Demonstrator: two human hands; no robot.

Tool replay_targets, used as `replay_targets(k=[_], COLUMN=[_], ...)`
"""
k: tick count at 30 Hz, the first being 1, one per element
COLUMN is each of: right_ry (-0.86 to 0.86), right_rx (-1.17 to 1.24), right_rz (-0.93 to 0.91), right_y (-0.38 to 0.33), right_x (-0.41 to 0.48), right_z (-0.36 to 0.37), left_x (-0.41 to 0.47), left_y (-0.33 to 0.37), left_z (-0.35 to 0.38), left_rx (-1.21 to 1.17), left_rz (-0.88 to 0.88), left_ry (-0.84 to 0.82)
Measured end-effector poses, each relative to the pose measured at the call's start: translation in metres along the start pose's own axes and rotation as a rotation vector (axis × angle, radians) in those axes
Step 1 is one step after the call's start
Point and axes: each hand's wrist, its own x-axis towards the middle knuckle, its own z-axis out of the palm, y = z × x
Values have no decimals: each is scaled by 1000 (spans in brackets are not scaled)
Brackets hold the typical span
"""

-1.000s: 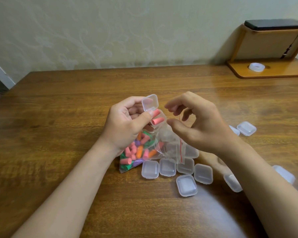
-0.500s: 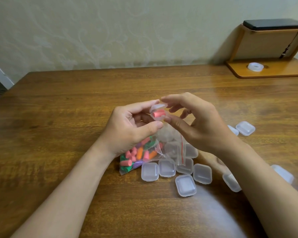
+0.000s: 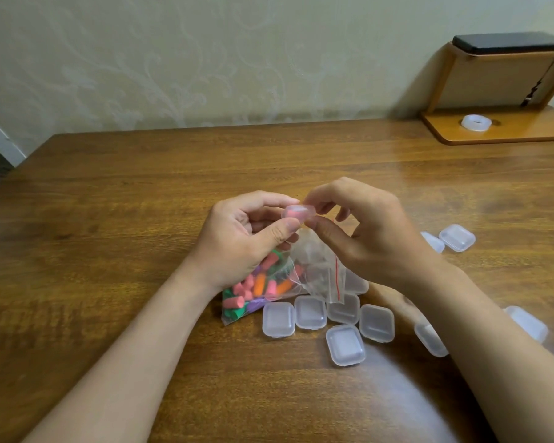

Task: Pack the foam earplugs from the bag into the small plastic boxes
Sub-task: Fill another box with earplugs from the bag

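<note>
The small plastic box (image 3: 299, 212) is held clear of the table (image 3: 109, 219), directly between the two hands and above the bag (image 3: 317, 273). Its long axis runs side to side, one end towards each hand. Pink shows through its clear wall, judged to be an earplug already inside.

The left hand (image 3: 247, 241) pinches the box's left end between thumb and forefinger. The right hand (image 3: 375, 238) pinches the right end the same way, forefinger on top and thumb beneath. Both hands' fingers (image 3: 285, 228) are narrow and closed on the box; neither is free.

The lid lies down on the base. Whether it is snapped fully shut cannot be told.

The bag lies just below the hands, the coloured earplugs (image 3: 256, 289) bunched at its left end under the left wrist. Empty boxes (image 3: 278, 319) lie closed in a cluster touching the bag's near edge, with others scattered to the right.

Judgement: the step in hand is closing the lid — a squeeze top to bottom. The right hand is nearer the scattered boxes, the left nearer the earplugs.
</note>
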Motion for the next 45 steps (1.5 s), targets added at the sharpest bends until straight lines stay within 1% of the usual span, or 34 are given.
replay_targets(k=[4, 9, 10, 12, 14, 16, 18, 19, 22, 25, 30, 34, 40, 45], right_ry=[-12, 17, 26, 51, 70, 67, 21, -12, -79, -98, -296, -389, -440, -445], right_rx=[-36, -61, -66, -76, -89, -92, -111, -122, -157, -195, -266, -310, -349, -350], right_rz=[1, 19, 33, 66, 97, 131, 161, 174, 199, 189, 229, 225, 227, 235], right_y=[0, -1, -1, -1, 1, 2, 2, 1, 2, 5, 11, 16, 18, 14], right_x=[0, 0, 0, 0, 0, 1, 4, 5, 11, 25, 55, 63, 64, 65], right_z=[0, 1, 2, 3, 5, 9, 12, 13, 13, 13, 29, 44, 50, 49], left_x=[1, 2, 3, 5, 8, 10, 11, 12, 14, 15, 17, 17, 17, 17], left_y=[-1, -2, -1, -3, -6, -9, -13, -14, -20, -27, -30, -28, -29, -28], left_z=[-1, -3, -4, -8, -14, -23, -32, -36, -46, -49, -49, -46, -47, -46], left_rx=[12, 81, 100, 159, 294, 538, 772, 850, 961, 1001, 976, 945, 942, 943], left_rz=[3, 38, 55, 88, 119, 173, 218, 216, 160, 135, 73, -6, -26, -37], left_ry=[6, 0, 15, 104, 231, 310, 339, 344, 327, 277, 254, 253, 245, 240])
